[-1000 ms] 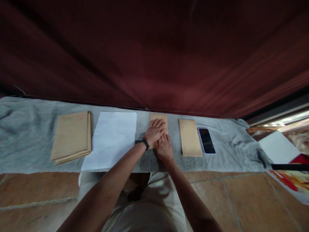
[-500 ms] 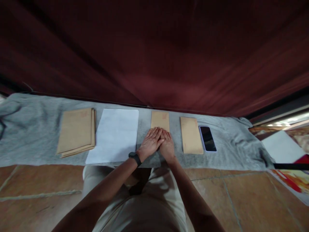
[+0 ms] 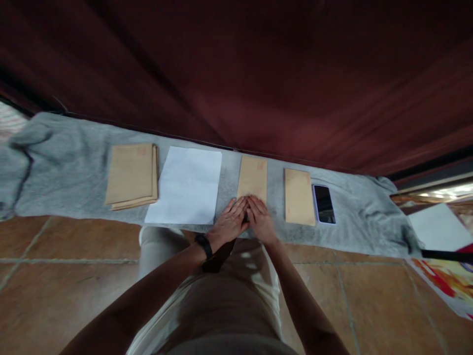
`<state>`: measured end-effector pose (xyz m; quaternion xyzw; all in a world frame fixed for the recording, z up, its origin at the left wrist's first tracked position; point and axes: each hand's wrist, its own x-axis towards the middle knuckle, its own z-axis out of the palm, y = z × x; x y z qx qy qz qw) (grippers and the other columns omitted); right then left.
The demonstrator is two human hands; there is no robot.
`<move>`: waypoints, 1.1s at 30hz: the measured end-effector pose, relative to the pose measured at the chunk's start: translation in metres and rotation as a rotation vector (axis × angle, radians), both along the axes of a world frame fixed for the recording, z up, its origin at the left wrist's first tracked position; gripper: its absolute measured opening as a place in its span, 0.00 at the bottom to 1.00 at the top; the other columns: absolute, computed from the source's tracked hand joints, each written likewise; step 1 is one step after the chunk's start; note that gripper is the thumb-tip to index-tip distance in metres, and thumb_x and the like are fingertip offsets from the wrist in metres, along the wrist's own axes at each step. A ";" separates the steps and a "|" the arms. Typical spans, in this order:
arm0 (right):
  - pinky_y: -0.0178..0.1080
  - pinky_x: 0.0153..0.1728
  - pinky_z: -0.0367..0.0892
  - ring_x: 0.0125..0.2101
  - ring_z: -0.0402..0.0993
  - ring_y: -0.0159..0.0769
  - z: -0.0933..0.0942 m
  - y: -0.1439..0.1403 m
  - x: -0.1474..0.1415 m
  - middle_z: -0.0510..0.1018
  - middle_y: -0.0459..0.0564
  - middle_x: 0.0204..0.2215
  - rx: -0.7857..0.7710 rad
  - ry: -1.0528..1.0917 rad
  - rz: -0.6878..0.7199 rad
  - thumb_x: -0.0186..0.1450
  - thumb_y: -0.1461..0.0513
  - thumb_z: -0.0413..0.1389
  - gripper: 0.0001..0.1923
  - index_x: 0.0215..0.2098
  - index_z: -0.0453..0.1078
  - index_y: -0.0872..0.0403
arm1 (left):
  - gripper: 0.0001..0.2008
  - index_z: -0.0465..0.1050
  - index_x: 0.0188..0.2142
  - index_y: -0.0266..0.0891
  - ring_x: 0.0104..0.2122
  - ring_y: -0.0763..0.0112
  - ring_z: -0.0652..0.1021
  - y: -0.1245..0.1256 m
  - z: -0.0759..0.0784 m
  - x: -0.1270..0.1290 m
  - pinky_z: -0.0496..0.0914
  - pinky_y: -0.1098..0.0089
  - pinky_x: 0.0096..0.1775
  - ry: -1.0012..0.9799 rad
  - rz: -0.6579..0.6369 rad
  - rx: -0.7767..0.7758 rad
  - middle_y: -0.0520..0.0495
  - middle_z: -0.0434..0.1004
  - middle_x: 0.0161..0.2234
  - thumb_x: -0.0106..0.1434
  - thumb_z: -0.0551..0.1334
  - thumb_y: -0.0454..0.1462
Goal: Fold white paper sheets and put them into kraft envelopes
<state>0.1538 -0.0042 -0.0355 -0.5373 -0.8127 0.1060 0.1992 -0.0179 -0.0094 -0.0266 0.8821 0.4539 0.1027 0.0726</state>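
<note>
Head view showed the left hand (image 3: 229,224) and right hand (image 3: 261,223) lying flat, fingers together, gripping nothing, pressed on the brown envelope (image 3: 253,176), whose near end they hid.

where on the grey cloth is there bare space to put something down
Bare cloth runs left of the envelope stack, and again right of the phone toward the bunched end. The middle is crowded: paper, the envelope under the left hand and right hand, and a second envelope, with only narrow strips between.
</note>
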 end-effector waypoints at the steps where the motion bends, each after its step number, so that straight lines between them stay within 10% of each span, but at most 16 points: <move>1: 0.47 0.69 0.54 0.68 0.58 0.38 -0.001 -0.008 0.000 0.65 0.56 0.67 -0.001 -0.016 0.005 0.77 0.59 0.41 0.26 0.70 0.57 0.58 | 0.32 0.55 0.69 0.27 0.71 0.57 0.54 0.000 0.001 0.001 0.47 0.52 0.71 0.003 0.003 0.000 0.32 0.56 0.70 0.72 0.53 0.44; 17: 0.49 0.68 0.53 0.68 0.59 0.44 -0.005 -0.037 0.021 0.63 0.59 0.68 0.087 -0.150 -0.228 0.77 0.57 0.43 0.27 0.70 0.58 0.61 | 0.40 0.52 0.69 0.20 0.71 0.46 0.53 -0.018 -0.005 0.001 0.52 0.49 0.69 -0.020 0.217 0.019 0.23 0.51 0.70 0.70 0.55 0.51; 33: 0.49 0.68 0.53 0.67 0.60 0.45 -0.006 -0.037 0.016 0.65 0.56 0.67 0.092 -0.123 -0.320 0.76 0.59 0.45 0.26 0.69 0.59 0.58 | 0.21 0.70 0.57 0.39 0.51 0.56 0.77 0.019 -0.006 0.009 0.72 0.54 0.55 -0.531 0.535 -0.152 0.39 0.78 0.50 0.64 0.59 0.38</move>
